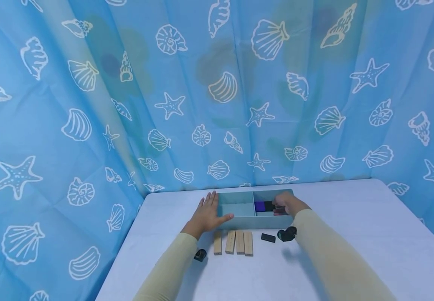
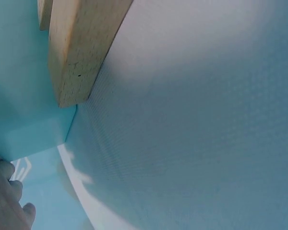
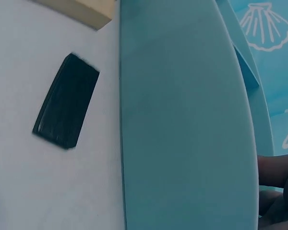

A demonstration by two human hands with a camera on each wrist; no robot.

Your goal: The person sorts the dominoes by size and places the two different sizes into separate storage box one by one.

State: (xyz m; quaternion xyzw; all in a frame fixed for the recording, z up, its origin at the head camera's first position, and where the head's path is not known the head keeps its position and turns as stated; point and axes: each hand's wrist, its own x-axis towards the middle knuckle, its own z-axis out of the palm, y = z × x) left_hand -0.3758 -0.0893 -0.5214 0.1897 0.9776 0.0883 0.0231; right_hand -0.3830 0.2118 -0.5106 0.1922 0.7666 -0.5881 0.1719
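Observation:
My left hand point(image 1: 206, 214) rests on the left end of a grey-blue two-compartment box point(image 1: 235, 223), fingers straight and thumb over the front rim. In the box's right compartment, my right hand point(image 1: 286, 201) has its fingers curled down and pinches a black block point(image 1: 269, 206). Beside that lies a purple block point(image 1: 260, 206), and a dark reddish block point(image 1: 280, 211) shows under the hand. The box wall hides most of the right fingers in the right wrist view. On the table in front, another black block point(image 3: 67, 101) lies flat.
Several light wooden blocks point(image 1: 240, 242) lie side by side before the box. A divider point(image 1: 254, 204) splits the box in two. Small black devices point(image 1: 286, 234) hang at both wrists. The white table point(image 1: 352, 234) ends at a blue shell-print curtain point(image 1: 239, 146).

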